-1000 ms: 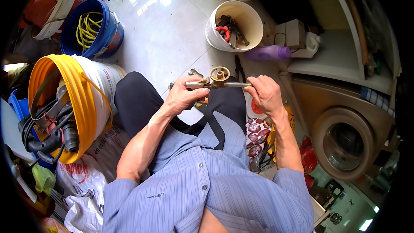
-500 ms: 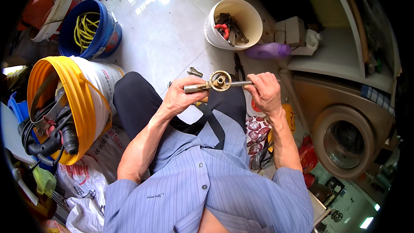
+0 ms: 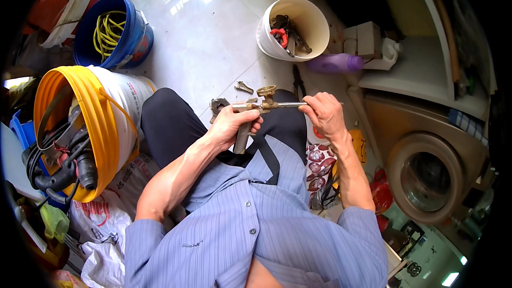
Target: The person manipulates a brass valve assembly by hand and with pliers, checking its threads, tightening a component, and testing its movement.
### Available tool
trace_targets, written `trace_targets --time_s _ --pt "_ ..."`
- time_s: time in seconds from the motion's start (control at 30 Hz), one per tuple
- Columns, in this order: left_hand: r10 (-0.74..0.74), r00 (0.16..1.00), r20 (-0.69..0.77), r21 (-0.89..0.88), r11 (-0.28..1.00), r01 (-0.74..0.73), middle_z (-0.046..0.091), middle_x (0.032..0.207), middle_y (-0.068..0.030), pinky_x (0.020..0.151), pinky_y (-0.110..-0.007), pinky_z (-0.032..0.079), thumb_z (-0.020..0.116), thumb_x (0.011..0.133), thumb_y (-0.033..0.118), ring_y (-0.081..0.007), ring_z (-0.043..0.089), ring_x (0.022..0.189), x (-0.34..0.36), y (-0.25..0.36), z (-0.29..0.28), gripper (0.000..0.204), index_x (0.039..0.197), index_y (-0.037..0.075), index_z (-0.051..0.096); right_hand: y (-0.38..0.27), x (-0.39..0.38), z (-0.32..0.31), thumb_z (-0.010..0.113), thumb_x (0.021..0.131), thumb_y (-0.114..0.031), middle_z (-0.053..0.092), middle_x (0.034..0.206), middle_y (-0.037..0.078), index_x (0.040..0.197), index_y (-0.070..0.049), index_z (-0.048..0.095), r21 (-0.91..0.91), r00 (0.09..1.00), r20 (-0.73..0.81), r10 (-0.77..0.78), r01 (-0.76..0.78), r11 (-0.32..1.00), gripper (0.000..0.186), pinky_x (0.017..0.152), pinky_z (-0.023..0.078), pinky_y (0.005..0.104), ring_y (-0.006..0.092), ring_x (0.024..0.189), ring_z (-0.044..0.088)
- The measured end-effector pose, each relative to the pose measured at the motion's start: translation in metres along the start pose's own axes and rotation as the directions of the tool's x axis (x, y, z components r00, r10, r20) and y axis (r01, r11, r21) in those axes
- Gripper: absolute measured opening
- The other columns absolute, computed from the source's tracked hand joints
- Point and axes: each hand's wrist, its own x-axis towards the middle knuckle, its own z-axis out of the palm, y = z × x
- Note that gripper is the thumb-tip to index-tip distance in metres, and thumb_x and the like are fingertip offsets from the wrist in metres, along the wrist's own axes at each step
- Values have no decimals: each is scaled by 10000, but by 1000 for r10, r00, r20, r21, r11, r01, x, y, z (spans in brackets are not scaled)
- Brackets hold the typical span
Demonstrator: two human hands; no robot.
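Note:
In front of my lap, both hands hold a brass-and-steel fitting (image 3: 266, 105) with a slim steel rod (image 3: 290, 104) running out to the right. A brass ring-shaped part (image 3: 266, 91) stands up from its middle. My left hand (image 3: 230, 126) is closed round its left end. A thick grey metal handle (image 3: 242, 140) juts down from that hand, and a jaw-like metal head (image 3: 217, 105) shows above the knuckles; whether these are one tool is hidden by the fingers. My right hand (image 3: 326, 114) pinches the rod's far end.
A small metal piece (image 3: 244, 87) lies on the floor tiles. Ahead stands a white bucket (image 3: 314, 18) of tools. To the left are a yellow-rimmed bucket (image 3: 109, 128) with a drill and a blue bucket (image 3: 136, 37) with yellow cord. A washing machine (image 3: 373, 117) stands right.
The fitting has been turned, so its brass ring, facing me before, now shows nearly edge-on at the top. The grey handle has swung to point down toward my lap.

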Motion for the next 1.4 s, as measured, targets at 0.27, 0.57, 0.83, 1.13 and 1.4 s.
trace_targets --time_s 0.27,0.57,0.83,1.13,1.4 --pt "137 989 60 61 988 -141 713 918 -106 713 -299 592 720 967 171 -158 687 765 1 -4 0 193 1049 14 645 -6 5 -11 771 869 -289 570 752 61 916 -84 675 -8 999 -42 11 -12 1000 232 687 456 394 281 730 570" --pt "-74 987 139 -286 952 112 717 980 -215 713 -358 666 535 1052 114 -258 749 788 17 -7 -20 217 1152 -77 569 0 5 -7 754 899 -313 589 694 71 849 -115 682 -24 989 127 81 -79 997 217 615 509 407 277 659 622" --pt "-49 996 72 -289 955 68 699 968 -218 705 -334 663 512 1044 107 -244 736 770 21 -3 -26 249 1224 -65 519 -7 11 -8 745 904 -340 580 711 68 823 -111 646 -33 993 113 26 -22 999 262 611 512 414 285 665 630" --pt "-6 982 -186 -101 995 -13 685 1024 -221 702 -373 643 660 984 282 -281 731 817 30 -4 -42 410 1172 -70 568 4 7 3 708 928 -382 616 716 83 811 -109 659 -99 963 264 43 -17 995 301 597 524 428 308 664 648" --pt "415 726 -549 -110 824 -555 685 1138 -75 924 -419 508 686 981 270 -224 634 1136 16 42 -54 256 1151 86 629 12 26 71 628 980 -402 695 786 123 852 -107 693 10 931 176 321 -327 945 329 649 536 476 361 749 683"
